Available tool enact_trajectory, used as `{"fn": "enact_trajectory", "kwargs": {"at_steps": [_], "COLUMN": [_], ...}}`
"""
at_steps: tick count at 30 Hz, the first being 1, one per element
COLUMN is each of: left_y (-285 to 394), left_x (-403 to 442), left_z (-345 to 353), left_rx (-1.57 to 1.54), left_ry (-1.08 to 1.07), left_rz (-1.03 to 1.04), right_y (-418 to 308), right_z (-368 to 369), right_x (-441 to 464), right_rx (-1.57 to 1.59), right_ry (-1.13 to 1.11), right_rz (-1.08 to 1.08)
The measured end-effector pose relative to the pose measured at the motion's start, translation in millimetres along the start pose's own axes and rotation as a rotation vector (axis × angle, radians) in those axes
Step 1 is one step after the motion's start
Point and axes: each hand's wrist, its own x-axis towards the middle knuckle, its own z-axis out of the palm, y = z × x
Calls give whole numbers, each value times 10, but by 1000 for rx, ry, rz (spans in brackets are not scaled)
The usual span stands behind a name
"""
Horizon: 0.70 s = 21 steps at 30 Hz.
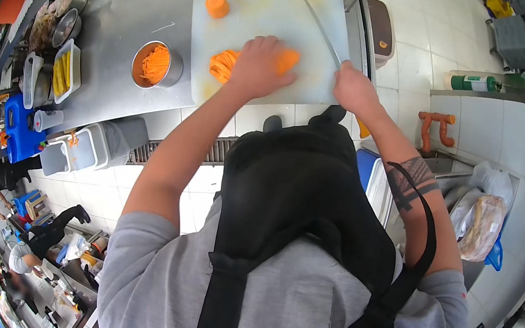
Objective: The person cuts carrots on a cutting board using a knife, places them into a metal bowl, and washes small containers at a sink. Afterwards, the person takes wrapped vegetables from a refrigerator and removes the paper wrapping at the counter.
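Two hands work apart at a white cutting board (266, 20) set along the near edge of the steel surface (119, 16). The right hand (355, 91) is closed round the handle of a knife (322, 31), whose blade slants over the board's right side toward the far edge. The left hand (259, 66) lies palm down on the carrot in the board's near half; whether it grips cannot be told. Sliced carrot (222, 65) shows by that hand toward the board's left edge, and another carrot piece (287, 61) on its other side. Some cutting looks done: a metal bowl (175, 72), just beyond the board's left edge, holds carrot strips (155, 64). The carrot chunk (217, 6) near the board's far left corner appears not yet sliced, and the slices seem not yet strips.
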Motion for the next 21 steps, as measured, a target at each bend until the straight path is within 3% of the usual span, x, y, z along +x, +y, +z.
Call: {"fn": "enact_trajectory", "kwargs": {"at_steps": [9,12,14,17,21], "left_y": [-18,79,72,-114,-149], "left_x": [90,44,-19,-102,-119], "left_z": [372,121,43,183,272], "left_rx": [-130,-201,-246,-268,-303], "left_ry": [46,200,333,161,201], "left_rz": [186,232,137,128,175], "right_y": [1,-113,-220,-422,-750], "right_z": [-10,-156,-214,-226,-443], "right_x": [-49,-176,-325,-461,-546], "right_rx": [19,10,1,-44,-144], "right_ry": [28,23,-5,-39,-170], "right_rz": [-14,-35,-43,-106,-66]}}
